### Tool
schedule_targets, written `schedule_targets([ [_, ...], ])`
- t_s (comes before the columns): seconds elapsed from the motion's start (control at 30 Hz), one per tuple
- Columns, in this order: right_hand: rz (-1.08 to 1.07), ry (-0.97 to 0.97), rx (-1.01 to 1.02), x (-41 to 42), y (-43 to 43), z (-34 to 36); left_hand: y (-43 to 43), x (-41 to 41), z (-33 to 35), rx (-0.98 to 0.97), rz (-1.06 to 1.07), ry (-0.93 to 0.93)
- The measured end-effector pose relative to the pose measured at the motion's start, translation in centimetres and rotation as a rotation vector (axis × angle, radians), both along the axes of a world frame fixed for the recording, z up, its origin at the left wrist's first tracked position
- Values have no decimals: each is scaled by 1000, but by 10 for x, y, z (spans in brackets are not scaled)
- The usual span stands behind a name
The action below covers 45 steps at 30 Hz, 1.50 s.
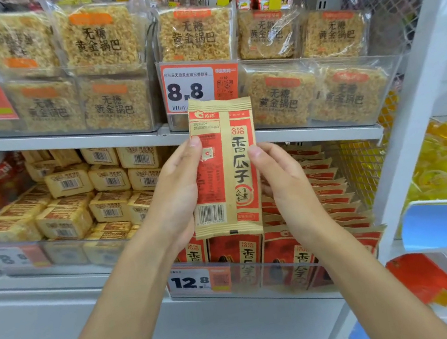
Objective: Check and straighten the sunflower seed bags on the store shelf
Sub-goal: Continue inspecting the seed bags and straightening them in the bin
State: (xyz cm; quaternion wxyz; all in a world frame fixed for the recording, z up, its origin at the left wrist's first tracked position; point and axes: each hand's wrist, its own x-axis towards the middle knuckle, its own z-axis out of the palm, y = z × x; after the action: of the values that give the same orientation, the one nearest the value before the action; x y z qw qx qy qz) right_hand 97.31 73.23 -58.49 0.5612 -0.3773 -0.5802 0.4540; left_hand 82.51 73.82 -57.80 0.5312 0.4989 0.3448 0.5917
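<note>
Both hands raised in front of shelf unit, clamped on one item. Left hand [181,188] grips the left edge of a sunflower seed bag [223,166], thumb on its face; right hand [281,180] grips the right edge, thumb beside the printed characters. Bag upright, back panel with barcode and date print facing the camera, held clear of the shelf.

Surroundings, large to small: white shelf unit [314,131]; upper tier holds rice-crust packs [100,38]; lower tier, left, stacked tan snack blocks [69,183]; lower tier, centre-right, clear bin [265,275] with the remaining seed bags [326,181] standing in rows, price tag [191,281] on its front.

Progress (judgement): checking step in hand, one bag out for inspection. Rows behind look fairly even but fan slightly to the right. Left to do: return this bag, straighten the rest.
</note>
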Motion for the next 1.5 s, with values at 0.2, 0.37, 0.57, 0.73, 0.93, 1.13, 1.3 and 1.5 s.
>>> schedule_targets([
  [0.2,-93,28,56,8,4,4,-2,6,-2,-26,-125,43],
  [0.37,-77,126,24,15,4,7,2,-4,-2,-185,-224,-47],
  [0.57,-46,149,64,12,6,5,2,-14,-1,-236,-484,35],
  [0.73,-51,-24,154,16,9,8,-4,-10,0,-257,-599,93],
  [0.93,-21,51,61,28,6,14,-6,2,0,-222,-397,158],
  [1.13,101,344,55,48,8,25,-7,31,3,192,54,248],
  [1.3,146,283,147,63,5,32,5,45,2,325,284,259],
  [1.5,-169,-25,366,73,9,30,21,42,-4,264,189,413],
])
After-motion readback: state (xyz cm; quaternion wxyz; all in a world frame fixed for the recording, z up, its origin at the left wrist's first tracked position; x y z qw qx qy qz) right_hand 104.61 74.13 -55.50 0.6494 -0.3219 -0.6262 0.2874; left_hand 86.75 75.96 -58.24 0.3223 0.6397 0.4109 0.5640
